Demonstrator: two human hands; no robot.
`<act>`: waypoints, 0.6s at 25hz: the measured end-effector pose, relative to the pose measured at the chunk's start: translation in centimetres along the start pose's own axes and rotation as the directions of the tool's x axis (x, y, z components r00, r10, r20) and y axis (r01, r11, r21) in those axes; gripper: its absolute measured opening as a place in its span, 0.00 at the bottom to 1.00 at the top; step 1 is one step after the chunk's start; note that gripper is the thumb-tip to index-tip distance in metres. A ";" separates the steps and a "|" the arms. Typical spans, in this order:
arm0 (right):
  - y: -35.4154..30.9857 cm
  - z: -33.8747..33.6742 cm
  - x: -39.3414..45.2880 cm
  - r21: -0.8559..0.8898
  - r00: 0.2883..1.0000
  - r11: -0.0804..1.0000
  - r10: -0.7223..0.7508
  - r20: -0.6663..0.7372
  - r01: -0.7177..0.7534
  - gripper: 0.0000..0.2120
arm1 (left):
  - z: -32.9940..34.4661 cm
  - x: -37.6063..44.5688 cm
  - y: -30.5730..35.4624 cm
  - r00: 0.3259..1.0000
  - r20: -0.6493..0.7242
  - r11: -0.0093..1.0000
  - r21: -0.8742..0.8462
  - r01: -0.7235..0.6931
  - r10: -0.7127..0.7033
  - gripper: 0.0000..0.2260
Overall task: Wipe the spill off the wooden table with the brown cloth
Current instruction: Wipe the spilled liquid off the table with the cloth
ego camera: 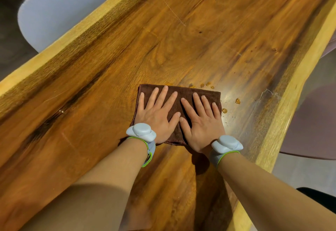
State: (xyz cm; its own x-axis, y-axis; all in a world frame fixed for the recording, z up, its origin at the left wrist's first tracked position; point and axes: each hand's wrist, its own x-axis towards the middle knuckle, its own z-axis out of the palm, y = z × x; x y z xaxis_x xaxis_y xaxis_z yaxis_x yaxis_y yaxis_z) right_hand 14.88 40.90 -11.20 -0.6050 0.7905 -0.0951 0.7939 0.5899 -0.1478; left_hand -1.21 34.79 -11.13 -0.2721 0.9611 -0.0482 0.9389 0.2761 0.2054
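The left hand point(157, 112) and the right hand point(201, 121) lie flat, palms down and fingers spread wide, side by side on the brown cloth point(179, 101), thumbs nearly touching at its middle; neither grips it. Both forearms reach in from the bottom edge, each with a grey wrist device point(141, 132) on a green-edged strap. The folded cloth sits on the wooden table point(109, 67), much of it hidden under the palms. Small amber spill droplets point(207, 84) dot the wood just beyond and to the right of the cloth. A white chair point(60, 10) stands beyond the table's far-left edge, partly cut off.
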 end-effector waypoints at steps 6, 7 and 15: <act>1.7 -0.5 3.6 0.003 1.000 1.000 0.008 -0.025 -0.008 0.29 | 0.0 4.4 0.2 1.000 0.002 1.000 0.001 -0.013 0.013 0.28; 2.0 -0.7 4.1 0.006 1.000 1.000 0.003 -0.023 -0.003 0.29 | 0.0 5.1 0.3 1.000 -0.004 1.000 0.003 -0.015 0.015 0.28; 6.2 -1.5 9.2 -0.006 0.999 0.999 -0.036 -0.012 0.036 0.28 | 0.8 10.4 2.2 0.999 -0.016 0.999 -0.004 0.039 -0.039 0.29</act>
State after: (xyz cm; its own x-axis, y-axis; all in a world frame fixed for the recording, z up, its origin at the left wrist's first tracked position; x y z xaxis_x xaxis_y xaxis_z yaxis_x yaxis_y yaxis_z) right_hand 14.36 52.12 -11.49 -0.6328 0.7703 -0.0781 0.7717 0.6192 -0.1455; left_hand -1.79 45.46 -11.91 -0.3123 0.9491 -0.0407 0.9267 0.3138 0.2070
